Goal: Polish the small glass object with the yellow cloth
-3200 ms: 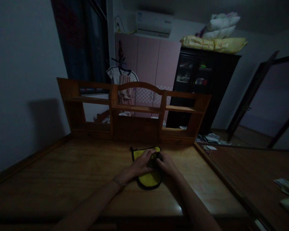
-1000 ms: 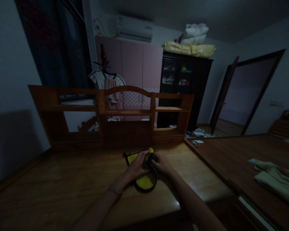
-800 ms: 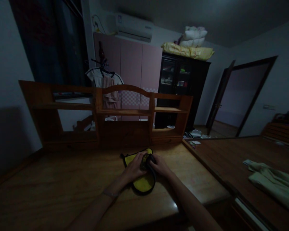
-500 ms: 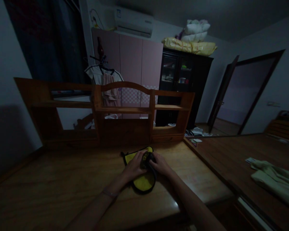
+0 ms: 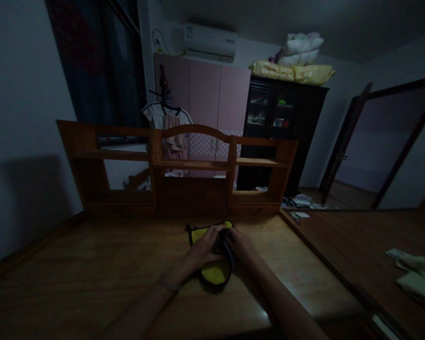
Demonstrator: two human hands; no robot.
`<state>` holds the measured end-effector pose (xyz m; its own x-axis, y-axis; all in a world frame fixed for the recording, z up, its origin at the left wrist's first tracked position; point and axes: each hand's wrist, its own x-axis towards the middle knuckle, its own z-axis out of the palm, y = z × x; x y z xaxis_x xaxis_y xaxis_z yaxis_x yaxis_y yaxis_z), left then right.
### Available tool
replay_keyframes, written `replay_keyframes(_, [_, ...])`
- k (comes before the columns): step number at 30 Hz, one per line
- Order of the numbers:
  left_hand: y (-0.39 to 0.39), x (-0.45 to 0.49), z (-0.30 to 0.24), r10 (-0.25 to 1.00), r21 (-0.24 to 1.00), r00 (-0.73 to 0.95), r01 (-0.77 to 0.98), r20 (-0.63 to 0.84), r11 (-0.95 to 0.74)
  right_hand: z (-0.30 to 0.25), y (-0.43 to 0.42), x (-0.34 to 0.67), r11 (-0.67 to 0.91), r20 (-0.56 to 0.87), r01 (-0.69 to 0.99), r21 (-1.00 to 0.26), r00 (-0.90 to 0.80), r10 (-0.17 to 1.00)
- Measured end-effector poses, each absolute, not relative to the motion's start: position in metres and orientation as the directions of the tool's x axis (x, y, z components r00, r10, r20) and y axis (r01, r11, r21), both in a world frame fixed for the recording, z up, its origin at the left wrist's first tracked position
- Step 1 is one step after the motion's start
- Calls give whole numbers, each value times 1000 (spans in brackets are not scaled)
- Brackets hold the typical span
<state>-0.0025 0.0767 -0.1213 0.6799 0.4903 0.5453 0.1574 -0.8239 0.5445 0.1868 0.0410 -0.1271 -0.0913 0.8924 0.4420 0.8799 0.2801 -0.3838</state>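
A yellow cloth with a dark edge (image 5: 212,274) lies on the wooden desk (image 5: 102,264) in front of me. Both my hands rest on its far half, fingers curled together over a small dark bunched part (image 5: 221,243) between them. My left hand (image 5: 204,248) presses on the cloth from the left. My right hand (image 5: 241,245) meets it from the right. The room is dim, so what sits between the fingers is hard to make out.
A wooden shelf unit (image 5: 184,165) stands along the desk's back edge. A darker wooden surface (image 5: 368,250) on the right carries pale folded cloth (image 5: 414,278). Behind are pink wardrobes (image 5: 205,104), a black cabinet (image 5: 279,127) and an open door (image 5: 343,141).
The view has swung a little to the left and back; my hands stay together on the yellow cloth with only slight finger shifts.
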Motion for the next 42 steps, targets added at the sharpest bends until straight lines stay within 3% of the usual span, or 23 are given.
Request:
replay_keyframes(7, [78, -12, -113, 467, 550, 726, 146, 505, -822, -128, 38, 185, 273, 439, 901, -338, -106, 892])
replay_keyframes(14, [71, -12, -109, 430, 494, 728, 144, 534, -857, -136, 39, 192, 359, 415, 803, -475, -155, 896])
replay_keyframes(24, [72, -9, -115, 452, 441, 712, 220, 537, -870, -135, 42, 187, 456, 490, 735, -501, -194, 850])
replay_keyframes(34, [70, -10, -117, 461, 449, 702, 221, 543, -866, -135, 47, 194, 282, 469, 857, -432, -53, 881])
replay_keyframes(42, [75, -8, -120, 469, 449, 700, 232, 539, -863, -135, 43, 192, 334, 485, 851, -405, -109, 868])
